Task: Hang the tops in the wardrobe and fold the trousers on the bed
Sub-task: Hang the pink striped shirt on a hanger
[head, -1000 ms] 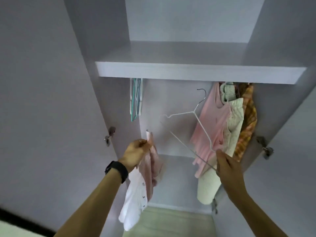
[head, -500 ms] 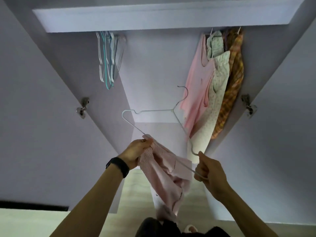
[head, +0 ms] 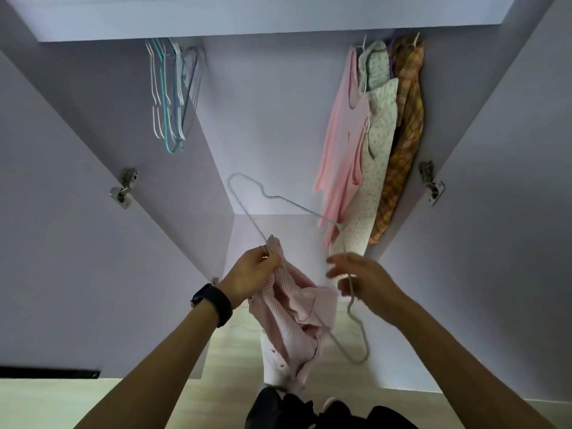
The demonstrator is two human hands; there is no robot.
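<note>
The hanger (head: pixel 301 206) has come down onto the striped top (head: pixel 291 308), whose collar the left hand (head: pixel 250 274) fingers pinch against the hanger; the right hand (head: pixel 371 283) fingers are blurred and their grip cannot be told; threading may begin.

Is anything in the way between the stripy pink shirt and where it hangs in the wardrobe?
Nothing visible is. The left hand grips the stripy pink shirt at the wire hanger, low in front of the wardrobe. Above it, the stretch between the empty hangers and the hung tops is bare. The rail hides behind the shelf.
</note>
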